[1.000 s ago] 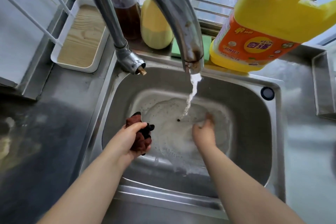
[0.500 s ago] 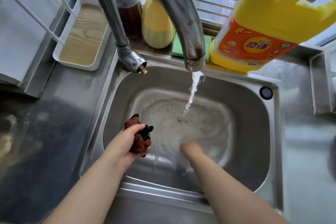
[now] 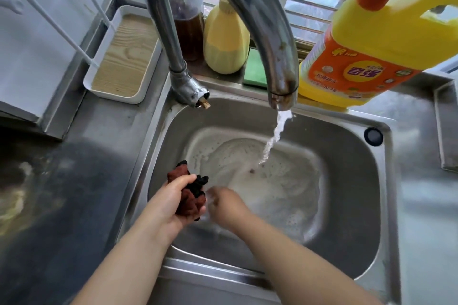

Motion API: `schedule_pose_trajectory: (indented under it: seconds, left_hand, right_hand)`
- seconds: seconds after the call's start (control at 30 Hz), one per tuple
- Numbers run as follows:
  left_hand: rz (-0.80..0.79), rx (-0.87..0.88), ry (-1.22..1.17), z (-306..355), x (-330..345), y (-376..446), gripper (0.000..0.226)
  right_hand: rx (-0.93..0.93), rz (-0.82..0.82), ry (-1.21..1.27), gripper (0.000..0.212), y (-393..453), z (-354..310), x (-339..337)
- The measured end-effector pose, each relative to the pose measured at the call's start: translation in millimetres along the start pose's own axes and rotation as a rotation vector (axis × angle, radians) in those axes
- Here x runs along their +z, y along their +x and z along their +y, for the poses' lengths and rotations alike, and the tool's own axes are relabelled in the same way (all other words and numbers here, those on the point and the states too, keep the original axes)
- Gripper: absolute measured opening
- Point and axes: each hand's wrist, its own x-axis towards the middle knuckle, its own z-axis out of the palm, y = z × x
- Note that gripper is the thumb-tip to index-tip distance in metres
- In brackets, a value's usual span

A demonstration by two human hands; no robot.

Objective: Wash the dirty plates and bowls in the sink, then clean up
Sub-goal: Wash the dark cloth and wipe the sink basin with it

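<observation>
While your left hand (image 3: 171, 202) bunches the wet rag (image 3: 189, 195) over the sudsy sink (image 3: 347, 205), your blurred right hand (image 3: 224, 203) beside it is unreadable; soft, slippery cloth; squeeze its middle.

- We see two forearms coming in from the lower edge, both bare, with no sleeve showing anywhere along them.
- Our left hand (image 3: 171, 195) wears no glove, ring or wristband that we can make out.
- Our right hand (image 3: 226, 202) is likewise ungloved; it is blurred, so finer detail on its fingers escapes us.
- Neither wrist carries a watch or strap.
</observation>
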Motion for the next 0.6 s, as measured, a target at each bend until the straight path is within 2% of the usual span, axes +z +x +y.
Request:
schedule_pose_trajectory:
  seconds: [0.07, 0.1, 0.13, 0.2, 0.27, 0.3, 0.37, 0.43, 0.47, 0.53, 0.6]
  left_hand:
    - [0.016, -0.002, -0.006, -0.6, 1.0, 0.3, 0.035]
    - [0.023, -0.003, 0.001, -1.1, 0.6, 0.0, 0.036]
    - [0.028, -0.002, 0.008, -1.9, -0.9, 0.3, 0.037]
    - [0.031, 0.001, 0.021, -2.6, -2.5, -1.1, 0.037]
    - [0.019, -0.011, 0.025, -4.6, 0.9, -5.0, 0.024]
    - [0.000, -0.023, 0.035, -4.6, 7.0, -10.5, 0.014]
    - [-0.068, -0.039, 0.053, -7.4, 20.5, -17.0, 0.031]
    - [-0.134, -0.067, 0.120, -13.8, 35.0, -22.5, 0.036]
    - [-0.153, -0.084, 0.177, -17.5, 40.5, -22.8, 0.038]
    - [-0.138, -0.089, 0.325, -23.9, 49.5, -25.7, 0.054]
    - [-0.181, -0.042, 0.532, -23.4, 54.6, -30.2, 0.062]
  right_hand:
    - [-0.055, -0.231, -0.128, 0.027, 2.9, -7.2, 11.9]
    - [-0.049, -0.245, -0.138, 0.029, 6.9, -5.7, 11.9]
    - [-0.007, -0.184, -0.099, 0.035, 11.5, -1.7, 6.5]
    - [0.145, 0.060, 0.003, 0.049, 12.4, 9.4, -12.0]
    - [0.196, 0.176, 0.098, 0.046, -2.0, 15.4, -29.0]
    - [0.183, 0.197, 0.193, 0.043, -13.5, 15.2, -33.9]
    - [0.188, 0.171, 0.615, 0.040, -38.9, 6.1, -36.0]
    - [0.220, 0.025, 1.131, 0.040, -55.2, -8.3, -35.2]
    - [0.241, -0.038, 1.270, 0.043, -58.4, -12.0, -33.6]
    - [0.257, -0.031, 1.310, 0.046, -58.8, -15.7, -34.4]
    - [0.290, 0.085, 1.292, 0.036, -59.3, -14.6, -39.8]
